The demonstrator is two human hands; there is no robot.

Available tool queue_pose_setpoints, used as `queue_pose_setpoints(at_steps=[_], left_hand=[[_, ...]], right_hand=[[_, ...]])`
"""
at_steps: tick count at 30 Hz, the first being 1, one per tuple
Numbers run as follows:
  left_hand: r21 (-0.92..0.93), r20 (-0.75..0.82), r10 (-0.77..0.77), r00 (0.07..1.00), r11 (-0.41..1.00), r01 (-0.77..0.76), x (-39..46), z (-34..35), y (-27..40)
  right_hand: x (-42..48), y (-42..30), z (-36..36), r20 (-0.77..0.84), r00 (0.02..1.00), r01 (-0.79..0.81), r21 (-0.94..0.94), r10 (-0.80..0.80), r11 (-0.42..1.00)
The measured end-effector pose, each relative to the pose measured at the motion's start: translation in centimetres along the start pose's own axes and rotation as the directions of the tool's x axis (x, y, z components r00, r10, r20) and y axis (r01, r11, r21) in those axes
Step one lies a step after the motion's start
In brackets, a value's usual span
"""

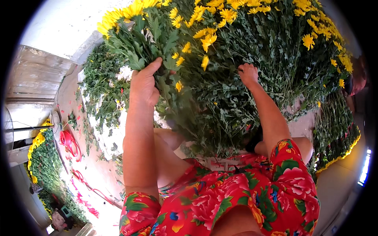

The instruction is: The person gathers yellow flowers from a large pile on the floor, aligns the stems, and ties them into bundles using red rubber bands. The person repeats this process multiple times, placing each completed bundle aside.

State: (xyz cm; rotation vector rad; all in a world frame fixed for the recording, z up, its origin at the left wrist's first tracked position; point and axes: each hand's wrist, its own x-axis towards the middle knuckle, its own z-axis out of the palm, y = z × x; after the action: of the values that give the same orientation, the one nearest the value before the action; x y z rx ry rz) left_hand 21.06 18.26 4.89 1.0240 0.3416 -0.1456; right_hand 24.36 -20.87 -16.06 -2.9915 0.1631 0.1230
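Note:
My left hand (146, 81) is closed around the leafy stems of a bunch of yellow chrysanthemums (147, 44), with the blooms at the upper left, pointing away from me. To the right, my right hand (248, 75) reaches into a large heap of cut chrysanthemums (265, 44), its fingertips bent against the green stems. Whether those fingers grip a stem cannot be seen. Yellow blooms (208, 41) lie along the top of the heap and between my hands. The lower stems near my knees are partly blurred.
Stripped leaves (103, 67) lie on white sheeting at the left. Pink-red ribbon (71, 144) is strewn on the floor beyond it. Further bundled chrysanthemums stand at the far left (44, 162) and right (333, 126). Part of another person (358, 76) shows at the right edge.

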Motion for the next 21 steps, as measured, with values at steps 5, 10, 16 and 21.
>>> queue_pose_setpoints(at_steps=[5, 10, 16, 21], left_hand=[[-0.106, 0.041, -0.026, 0.999, 0.994, 0.03, 0.3, 0.9, -0.5], [-0.226, 0.075, -0.04, 0.996, 0.972, 0.056, 1.0, 0.6, -1.4], [-0.269, 0.127, -0.018, 0.992, 0.962, 0.052, -0.4, 3.1, -0.4], [-0.242, 0.202, 0.049, 0.978, 0.97, 0.002, -1.2, 3.8, -1.5]], right_hand=[[0.0, 2.1, -2.5, -0.525, 0.844, 0.232, 0.541, 0.11, 0.809], [-3.1, -10.3, -17.5, -0.756, 0.653, 0.631, 0.511, -0.044, 0.583], [-11.0, -20.1, -21.6, -0.736, 0.653, 0.67, 0.451, -0.179, 0.589], [-13.1, -23.1, -17.0, -0.691, 0.718, 0.629, 0.6, -0.076, 0.494]])
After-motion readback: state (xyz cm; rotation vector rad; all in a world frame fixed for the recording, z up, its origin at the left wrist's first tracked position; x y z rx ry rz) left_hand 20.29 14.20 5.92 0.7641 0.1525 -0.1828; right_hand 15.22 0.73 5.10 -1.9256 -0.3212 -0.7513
